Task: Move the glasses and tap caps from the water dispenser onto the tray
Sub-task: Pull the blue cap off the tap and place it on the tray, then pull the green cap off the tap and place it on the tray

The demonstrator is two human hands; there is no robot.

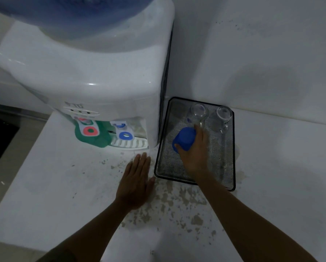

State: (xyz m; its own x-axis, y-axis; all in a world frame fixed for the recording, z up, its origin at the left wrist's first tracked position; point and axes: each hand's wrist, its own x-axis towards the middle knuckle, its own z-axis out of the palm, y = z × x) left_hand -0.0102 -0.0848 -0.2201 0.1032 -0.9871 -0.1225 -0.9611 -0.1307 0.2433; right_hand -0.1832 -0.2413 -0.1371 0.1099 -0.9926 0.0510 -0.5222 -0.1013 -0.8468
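Blue cap [184, 138] gripped by right hand [195, 154] over tray [231, 157]; left hand [136, 181] flat, empty.

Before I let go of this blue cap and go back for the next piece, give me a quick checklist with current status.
1. Blue cap over the mesh tray: ok, in the right hand grip.
2. Cap resting on the mesh: cannot tell.
3. Two glasses on the tray's far end: ok.
4. Cap clear of the nearer glass: not ok, fingertips are at its base.
5. Left hand free: ok, flat on the counter.
6. Anything left on the dispenser: not ok, green cap remains under the red tap.
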